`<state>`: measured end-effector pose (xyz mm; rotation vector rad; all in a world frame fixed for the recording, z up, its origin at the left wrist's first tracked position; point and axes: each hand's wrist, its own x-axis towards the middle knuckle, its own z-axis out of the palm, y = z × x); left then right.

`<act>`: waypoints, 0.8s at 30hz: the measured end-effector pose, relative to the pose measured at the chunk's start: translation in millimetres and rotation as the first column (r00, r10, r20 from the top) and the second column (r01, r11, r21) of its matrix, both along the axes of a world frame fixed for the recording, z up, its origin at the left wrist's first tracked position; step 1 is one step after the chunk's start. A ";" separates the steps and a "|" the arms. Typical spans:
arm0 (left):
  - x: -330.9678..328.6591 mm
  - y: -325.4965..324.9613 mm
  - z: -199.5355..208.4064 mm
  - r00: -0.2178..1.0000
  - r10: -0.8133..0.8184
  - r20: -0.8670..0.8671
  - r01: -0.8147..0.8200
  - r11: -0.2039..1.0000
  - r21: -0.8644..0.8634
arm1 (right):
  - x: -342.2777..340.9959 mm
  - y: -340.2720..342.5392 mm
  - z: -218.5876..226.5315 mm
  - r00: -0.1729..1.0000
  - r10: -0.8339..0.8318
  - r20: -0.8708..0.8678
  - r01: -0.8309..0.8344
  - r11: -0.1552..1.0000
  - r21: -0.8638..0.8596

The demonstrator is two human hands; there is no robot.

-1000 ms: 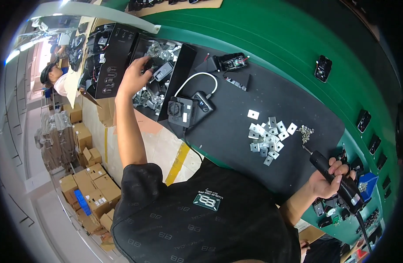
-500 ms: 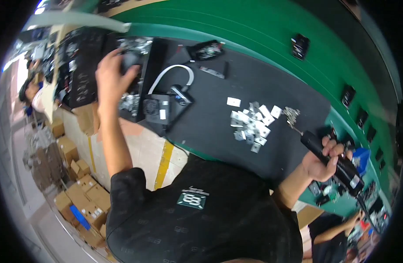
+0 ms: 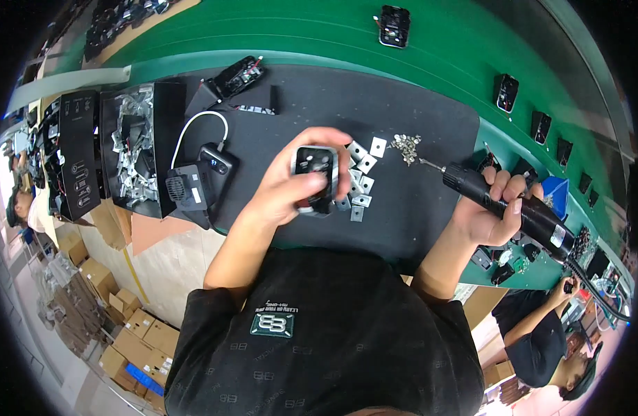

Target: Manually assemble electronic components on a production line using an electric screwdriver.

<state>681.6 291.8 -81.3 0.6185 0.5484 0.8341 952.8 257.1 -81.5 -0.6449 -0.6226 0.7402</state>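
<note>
Over the middle of the black mat (image 3: 430, 104), my left hand (image 3: 277, 194) grips a small black device casing (image 3: 315, 163) with a silver rim, its thumb lying across the front. My right hand (image 3: 487, 223) is wrapped around a black corded electric screwdriver (image 3: 464, 183). The bit points left, close to a small heap of screws (image 3: 406, 147) on the mat. Just beyond the casing lies a loose pile of small silver square plates (image 3: 366, 186), partly hidden by my left fingers.
At left stands a black box (image 3: 170, 132) of clear-wrapped parts. A power bank (image 3: 218, 159) with a white cable lies beside a small fan-like device (image 3: 187, 188). Black casings (image 3: 394, 28) sit along the green belt (image 3: 298, 41). A blue bin (image 3: 556, 197) and another person (image 3: 541, 340) are at right.
My left hand has moved from the parts box at left to mid-mat, now with the casing in it. My right hand keeps hold of the screwdriver. The whole view has shifted.
</note>
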 end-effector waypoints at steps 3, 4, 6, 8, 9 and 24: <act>14.1 15.7 -12.7 0.886 0.062 -0.460 0.072 0.961 0.268 | 2.8 -1.9 -1.4 1.000 -0.018 -0.020 0.018 1.000 -0.013; 17.9 24.1 -15.1 0.804 0.108 -0.585 0.119 0.934 0.336 | 3.7 -2.3 -2.1 0.999 -0.025 -0.021 0.024 1.000 -0.012; 29.3 38.0 -20.0 0.730 0.201 -0.653 0.129 0.898 0.422 | 4.0 -2.7 -2.9 0.998 -0.066 0.009 0.066 0.998 -0.018; 31.5 55.6 -27.6 0.574 0.434 -0.694 0.290 0.685 0.668 | 1.4 -1.0 -2.9 0.997 -0.060 0.039 0.060 0.998 -0.010; 32.6 59.8 -27.4 0.543 0.469 -0.697 0.288 0.676 0.679 | -0.2 0.1 -3.0 0.996 -0.050 0.074 0.051 0.999 -0.005; -32.4 14.4 -9.0 0.222 0.630 -0.744 0.530 0.562 0.635 | 2.2 3.6 -8.3 0.995 -0.031 0.100 0.034 0.999 -0.025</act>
